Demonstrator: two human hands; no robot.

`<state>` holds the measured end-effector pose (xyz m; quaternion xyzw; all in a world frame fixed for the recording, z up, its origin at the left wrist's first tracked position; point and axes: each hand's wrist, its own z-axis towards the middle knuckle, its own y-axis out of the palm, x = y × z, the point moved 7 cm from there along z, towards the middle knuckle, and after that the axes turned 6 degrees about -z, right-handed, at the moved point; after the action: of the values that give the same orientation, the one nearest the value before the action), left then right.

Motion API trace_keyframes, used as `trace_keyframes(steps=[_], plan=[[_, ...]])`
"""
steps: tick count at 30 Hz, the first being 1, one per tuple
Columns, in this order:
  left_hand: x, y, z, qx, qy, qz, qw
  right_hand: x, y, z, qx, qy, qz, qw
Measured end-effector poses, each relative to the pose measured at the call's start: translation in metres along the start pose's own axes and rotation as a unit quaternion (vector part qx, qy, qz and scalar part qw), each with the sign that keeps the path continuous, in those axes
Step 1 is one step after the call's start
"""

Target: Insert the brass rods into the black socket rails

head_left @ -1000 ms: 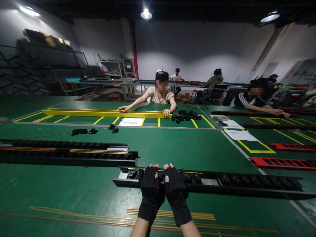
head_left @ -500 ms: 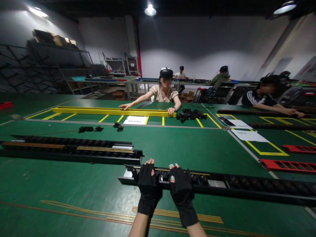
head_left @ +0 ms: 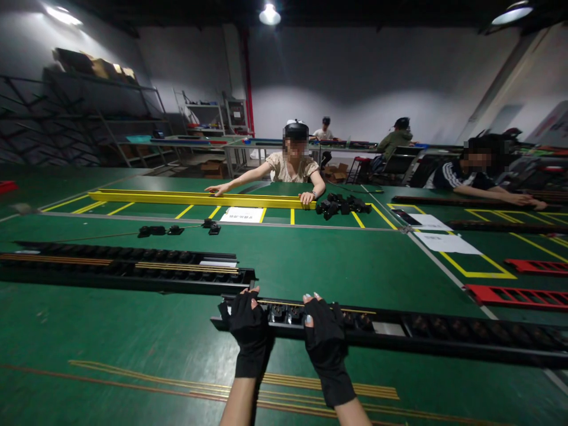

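A long black channel (head_left: 381, 342) lies before me, with black socket-like modules (head_left: 286, 313) sitting in it. Along its far side runs a thin brass strip (head_left: 359, 310), which passes under my fingers. My left hand (head_left: 246, 319), in a black fingerless glove, is closed over the strip near the channel's left end. Gloved the same way, my right hand (head_left: 326, 328) is closed over the strip further right, thumb inside the channel and fingertips at the far wall. The palms hide parts of the modules and the exact grip.
Loose brass strips (head_left: 332, 384) lie in front of the channel. Another filled black channel (head_left: 133, 278) stands at left. Across the green table a co-worker handles a yellow channel (head_left: 177, 200) beside a heap of black modules (head_left: 341, 206). Red slotted rails (head_left: 515, 296) lie at right.
My left hand has slid left along the channel, uncovering more modules between my hands. The right hand has stayed in place.
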<state>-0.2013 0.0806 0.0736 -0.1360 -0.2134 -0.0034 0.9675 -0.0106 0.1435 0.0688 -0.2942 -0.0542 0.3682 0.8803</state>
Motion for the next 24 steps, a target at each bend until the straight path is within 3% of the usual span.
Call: trace_keyframes(steps=[6,13,18,24], plan=[[-0.010,0.003,-0.005,0.014,-0.033,-0.019,0.999,0.000,0.000,0.001,-0.003,0.014,0.004,1.000],[-0.011,0.005,-0.007,0.006,-0.015,0.016,1.000,0.000,0.000,0.000,-0.013,0.009,0.004,1.000],[0.001,0.002,-0.005,0.002,-0.022,-0.023,0.999,0.000,-0.001,0.000,-0.001,0.014,0.007,1.000],[0.017,0.008,-0.004,-0.064,0.020,-0.001,0.998,-0.001,-0.002,0.002,0.008,0.020,0.009,1.000]])
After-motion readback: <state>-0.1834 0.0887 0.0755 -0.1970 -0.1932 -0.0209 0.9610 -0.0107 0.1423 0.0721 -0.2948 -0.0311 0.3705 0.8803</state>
